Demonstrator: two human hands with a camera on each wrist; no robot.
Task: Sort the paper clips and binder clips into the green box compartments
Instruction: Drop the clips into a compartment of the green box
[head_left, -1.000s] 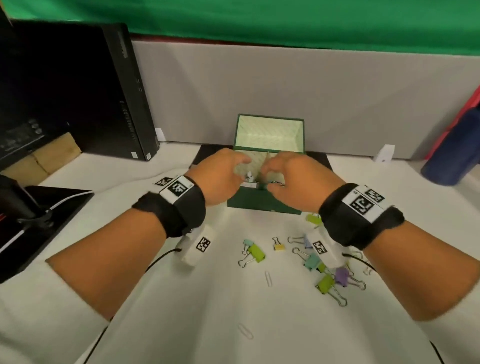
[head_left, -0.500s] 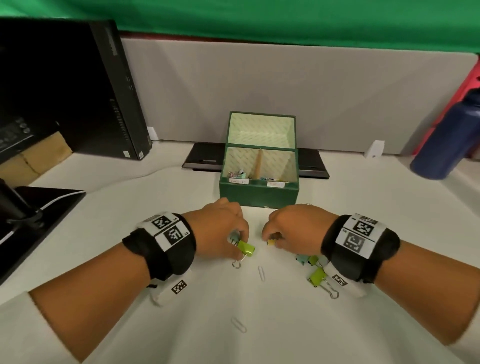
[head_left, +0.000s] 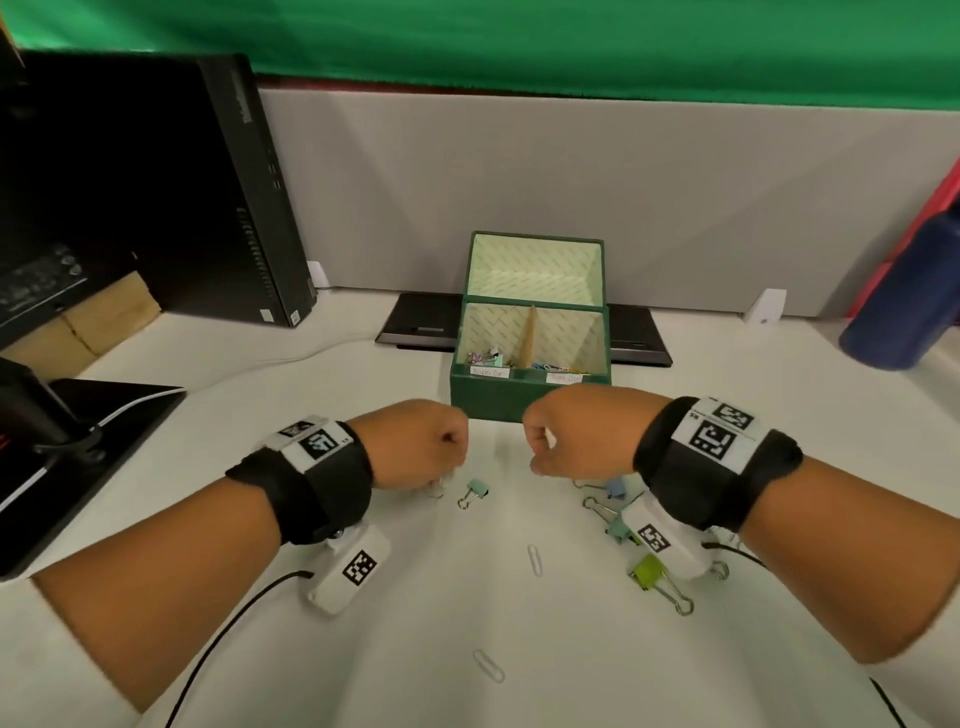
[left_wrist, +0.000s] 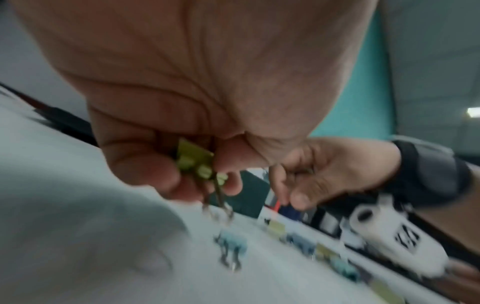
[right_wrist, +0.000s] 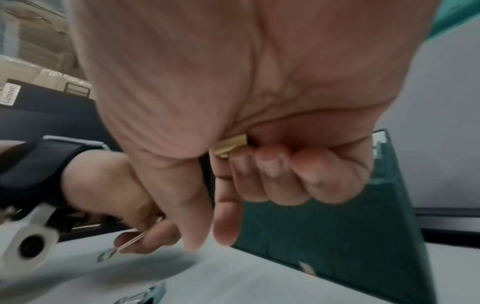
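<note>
Both hands are now lifting up off the white table (head_left: 467, 649); half a second ago they were low, picking at the clips. The lime clip that was lying under the left fingers is gone from the table, and so is the little yellow one by the right fingers.

The left hand (head_left: 415, 441) is curling its fingers (left_wrist: 145, 170) around a lime binder clip (left_wrist: 194, 158). The clip's wire handles are poking down past the fingertips. The right hand (head_left: 576, 431) is making a fist, and its curled fingers (right_wrist: 272, 164) are gripping a yellow binder clip (right_wrist: 231, 145) against the palm. Only a small bit of that clip is showing.

The green box (head_left: 488, 400) is sitting just past the knuckles of both hands, with its lid standing open. A divider is splitting it into two parts. Some clips are lying in the left part and some thin colored ones in the right part.

A mint binder clip (head_left: 475, 491) is lying on the table just below and to the right of the left fingers. A blue binder clip (head_left: 615, 488) is lying just under the right hand. Another lime binder clip (head_left: 649, 571) is lying near the right wrist. Two white paper clips (head_left: 534, 558) are lying nearer to the person, well back from the fingers.
</note>
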